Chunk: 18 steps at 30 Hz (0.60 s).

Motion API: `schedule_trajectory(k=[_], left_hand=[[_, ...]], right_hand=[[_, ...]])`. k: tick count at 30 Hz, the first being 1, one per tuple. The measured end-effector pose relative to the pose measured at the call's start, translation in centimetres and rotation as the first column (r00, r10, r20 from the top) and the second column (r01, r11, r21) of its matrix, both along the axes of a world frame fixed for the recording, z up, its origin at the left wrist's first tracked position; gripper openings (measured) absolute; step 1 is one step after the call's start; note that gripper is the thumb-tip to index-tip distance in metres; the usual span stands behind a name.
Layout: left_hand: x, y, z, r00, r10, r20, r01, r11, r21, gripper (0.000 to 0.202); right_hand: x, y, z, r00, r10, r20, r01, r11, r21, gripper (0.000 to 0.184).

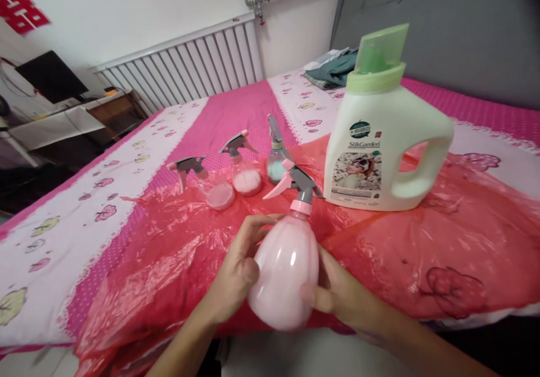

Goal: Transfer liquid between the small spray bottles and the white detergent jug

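Between my two hands is a pink spray bottle (287, 275) with a pink collar and a grey-and-pink trigger head, tilted slightly. Its inside looks pale and milky. My left hand (242, 267) grips its left side, thumb in front and fingers behind. On the right side my right hand (335, 287) holds it, thumb on the front and the other fingers hidden behind. Just beyond are two pink spray bottles (217, 191) (246, 177) and a greenish spray bottle (277, 163). A large white detergent jug (386, 146) with a green cap stands upright to the right.
Red plastic sheeting (169, 253) covers the near part of the bed (236, 107), under the bottles and jug. Folded clothes (335, 67) lie at the back. A radiator (185, 62) runs along the wall, and a monitor (53, 76) stands on a desk at left.
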State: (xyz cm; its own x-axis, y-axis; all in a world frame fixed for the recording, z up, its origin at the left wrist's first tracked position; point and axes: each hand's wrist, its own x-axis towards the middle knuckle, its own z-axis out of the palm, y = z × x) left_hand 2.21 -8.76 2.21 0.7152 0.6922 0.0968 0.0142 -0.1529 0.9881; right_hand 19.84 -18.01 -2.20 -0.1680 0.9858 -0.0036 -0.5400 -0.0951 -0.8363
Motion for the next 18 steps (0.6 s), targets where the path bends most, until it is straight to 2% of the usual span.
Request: schedule_trajectory(k=[2, 5, 9, 12, 14, 16, 18], left_hand=[[-0.3, 0.6, -0.1, 0.999, -0.053, 0.007, 0.053, 0.998, 0.041, 0.09], [-1.1, 1.5, -0.3, 0.995, -0.099, -0.016, 0.1, 0.982, 0.161, 0.088], [-1.8, 2.0, -0.3, 0.994, -0.104, -0.009, 0.102, 0.95, 0.294, 0.078], [-1.8, 1.9, 0.0, 0.999, -0.051, -0.013, 0.053, 0.954, 0.295, 0.067], [-1.7, 1.9, 0.3, 1.0, 0.006, -0.01, -0.003, 0.96, 0.28, 0.057], [-1.5, 2.0, 0.4, 0.997, 0.073, 0.005, -0.071, 0.957, 0.283, 0.048], [-1.3, 2.1, 0.5, 0.989, 0.147, 0.011, -0.144, 0.945, 0.294, 0.042]], right_hand=[[0.5, -0.1, 0.5, 0.998, 0.032, -0.059, -0.035, 0.998, -0.059, 0.09], [1.0, -0.3, 1.0, 0.993, 0.031, -0.111, -0.04, 0.996, -0.081, 0.097], [1.7, 0.0, 1.1, 0.999, -0.042, 0.034, 0.043, 0.999, -0.007, 0.093], [2.3, 0.3, 1.3, 0.977, -0.077, 0.2, 0.074, 0.997, 0.026, 0.076], [2.6, 0.4, 1.6, 0.977, -0.071, 0.203, 0.067, 0.997, 0.025, 0.066], [2.8, 0.4, 2.1, 0.969, -0.103, 0.224, 0.098, 0.995, 0.033, 0.063], [3.0, 0.2, 2.3, 0.906, -0.19, 0.378, 0.179, 0.982, 0.065, 0.066]])
